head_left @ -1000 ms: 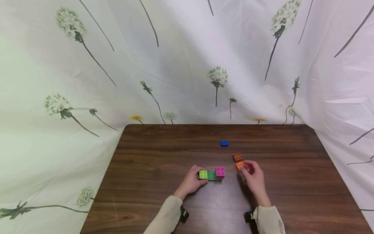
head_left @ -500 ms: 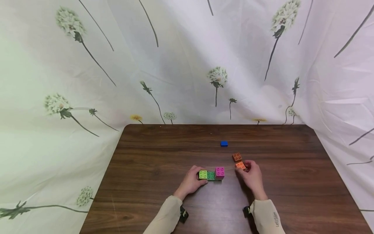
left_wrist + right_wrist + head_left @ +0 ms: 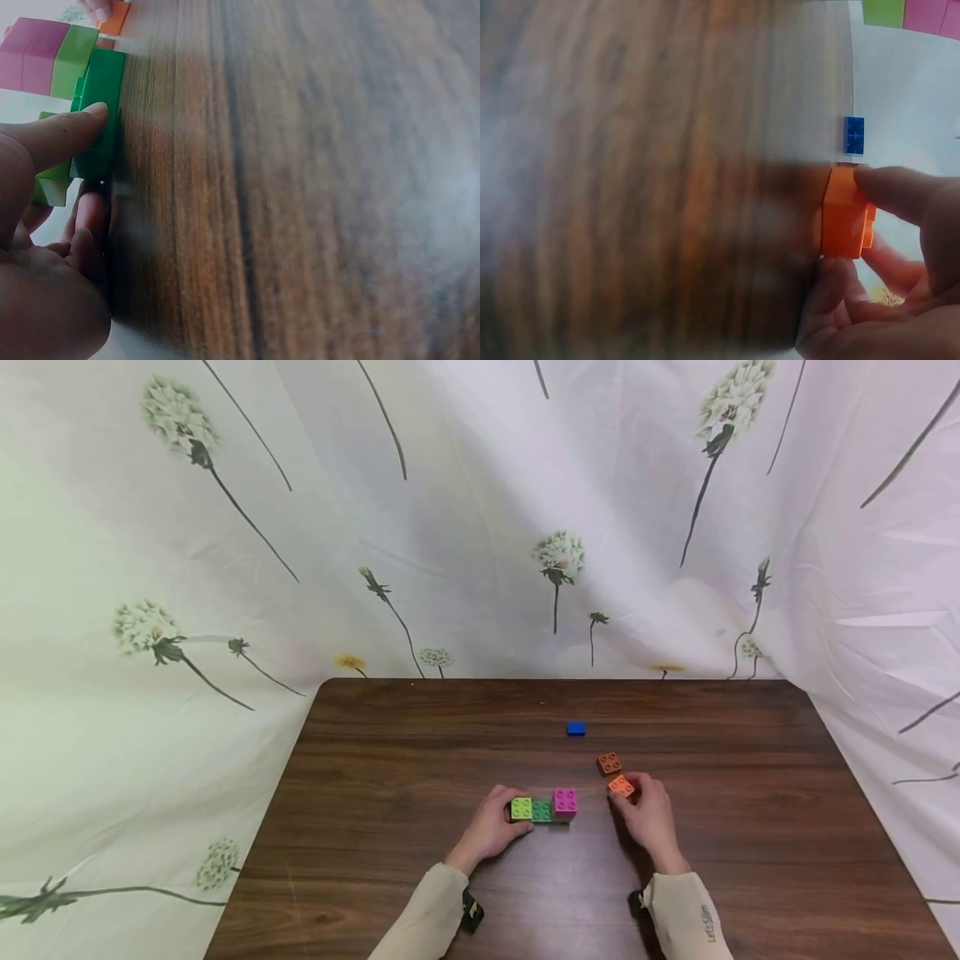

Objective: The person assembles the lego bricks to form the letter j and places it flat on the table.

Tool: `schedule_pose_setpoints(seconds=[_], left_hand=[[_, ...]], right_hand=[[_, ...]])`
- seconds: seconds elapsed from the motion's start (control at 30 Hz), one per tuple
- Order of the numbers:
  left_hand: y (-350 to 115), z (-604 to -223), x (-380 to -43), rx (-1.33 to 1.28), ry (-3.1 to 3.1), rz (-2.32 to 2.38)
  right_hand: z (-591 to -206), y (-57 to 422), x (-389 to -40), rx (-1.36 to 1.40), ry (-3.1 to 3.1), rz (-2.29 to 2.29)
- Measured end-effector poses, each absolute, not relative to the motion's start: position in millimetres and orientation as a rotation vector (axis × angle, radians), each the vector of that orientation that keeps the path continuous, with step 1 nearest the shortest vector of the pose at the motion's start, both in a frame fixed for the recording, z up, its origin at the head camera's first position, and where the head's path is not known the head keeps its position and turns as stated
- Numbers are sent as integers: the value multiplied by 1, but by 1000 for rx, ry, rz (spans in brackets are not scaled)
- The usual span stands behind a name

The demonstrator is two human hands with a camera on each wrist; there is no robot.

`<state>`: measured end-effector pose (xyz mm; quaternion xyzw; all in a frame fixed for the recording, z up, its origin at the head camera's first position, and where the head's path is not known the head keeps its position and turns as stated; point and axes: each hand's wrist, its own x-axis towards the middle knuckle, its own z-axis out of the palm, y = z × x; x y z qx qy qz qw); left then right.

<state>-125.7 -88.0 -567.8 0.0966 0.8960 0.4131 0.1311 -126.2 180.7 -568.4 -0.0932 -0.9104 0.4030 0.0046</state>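
Note:
My left hand (image 3: 491, 824) grips the left end of a toy brick build, its thumb pressed on the side of the long green base brick (image 3: 109, 82). A lime brick (image 3: 521, 808) sits on that end. On the other end rises a stack topped by a magenta brick (image 3: 565, 802), with lime under the magenta in the left wrist view. To the right, my right hand (image 3: 652, 818) pinches an orange brick (image 3: 844, 217) between thumb and fingers, low over the table. Just behind it lies a brown brick (image 3: 609, 763), studs up.
Farther back on the wooden table (image 3: 420, 735) lies a small blue brick (image 3: 576, 728). A white cloth (image 3: 480, 568) printed with dandelions hangs behind the table's far edge and along both sides.
The orange brick has turned in my right fingers and shifted slightly right, a little away from the brown brick. My left hand and the build have stayed in place.

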Motion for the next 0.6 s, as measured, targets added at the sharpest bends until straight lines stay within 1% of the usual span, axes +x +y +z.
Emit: schedule_pose_setpoints(seconds=[0.2, 0.6], left_hand=[[-88, -568, -126, 290, 2608, 1210], [-89, -569, -125, 300, 2611, 1214]], right_hand=[[-571, 184, -125, -239, -2855, 1245], [-572, 186, -121, -273, -2779, 1330]])
